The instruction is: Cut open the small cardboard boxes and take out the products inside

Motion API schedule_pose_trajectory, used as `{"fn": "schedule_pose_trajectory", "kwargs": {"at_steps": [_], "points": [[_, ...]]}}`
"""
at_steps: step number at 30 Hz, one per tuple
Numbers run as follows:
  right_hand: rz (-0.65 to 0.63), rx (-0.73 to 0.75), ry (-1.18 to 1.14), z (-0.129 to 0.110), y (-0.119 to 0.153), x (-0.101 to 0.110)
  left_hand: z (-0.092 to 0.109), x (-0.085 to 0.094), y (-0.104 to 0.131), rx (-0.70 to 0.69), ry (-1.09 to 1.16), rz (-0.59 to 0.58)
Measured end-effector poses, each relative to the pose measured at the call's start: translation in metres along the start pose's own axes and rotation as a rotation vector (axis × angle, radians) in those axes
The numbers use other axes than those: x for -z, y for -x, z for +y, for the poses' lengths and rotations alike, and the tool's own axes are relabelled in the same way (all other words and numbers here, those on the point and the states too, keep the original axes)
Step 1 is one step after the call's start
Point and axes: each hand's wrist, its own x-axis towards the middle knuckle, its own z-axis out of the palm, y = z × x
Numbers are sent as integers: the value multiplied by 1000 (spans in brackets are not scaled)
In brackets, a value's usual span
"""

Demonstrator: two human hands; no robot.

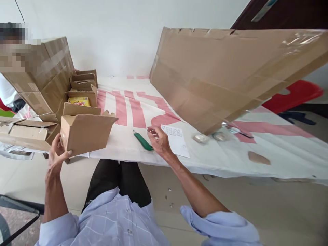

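My left hand point(58, 153) grips the lower left corner of a small open cardboard box point(89, 134), with the thumb on its front face. The box stands tilted at the table's front edge, its flaps raised. My right hand point(159, 140) has its fingers loosely bent and apart, and I see nothing in it. Just left of it lies a green utility knife point(142, 140) on the table. Under and beside the right wrist is a white sheet of paper point(176, 141) with rows of handwritten round marks.
Several open boxes stand behind, one with a yellow packet point(79, 101). Stacked cartons point(51, 71) and a flat carton point(25, 133) occupy the left, near another person. A large cardboard carton point(205, 68) leans at right, beside tape rolls point(201, 138) and a red chair point(294, 95).
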Motion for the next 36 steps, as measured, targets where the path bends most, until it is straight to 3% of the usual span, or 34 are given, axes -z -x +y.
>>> {"fn": "schedule_pose_trajectory", "kwargs": {"at_steps": [8, 12, 15, 19, 25, 28, 33, 36], "points": [[-412, -73, -488, -112, 27, -53, -17, -37, 15, 251, 689, 35], [-505, -22, -551, -146, 38, -61, -30, -46, 17, 318, 804, 59], [-556, 6, -554, -156, 42, -64, -35, -47, 18, 321, 834, 57], [-594, -56, -525, -143, 45, -71, -37, -40, 19, 308, 776, -10], [-585, -134, -453, -85, 52, -92, -40, -36, 16, 308, 440, -210], [-533, -115, -410, -63, 48, -111, -43, -40, 7, 259, 103, -124], [-367, -103, -261, -54, 34, -165, -48, -54, 5, 210, -209, 216], [-328, -24, -222, -60, 21, -200, -47, -75, 9, 184, -401, 221]]}}
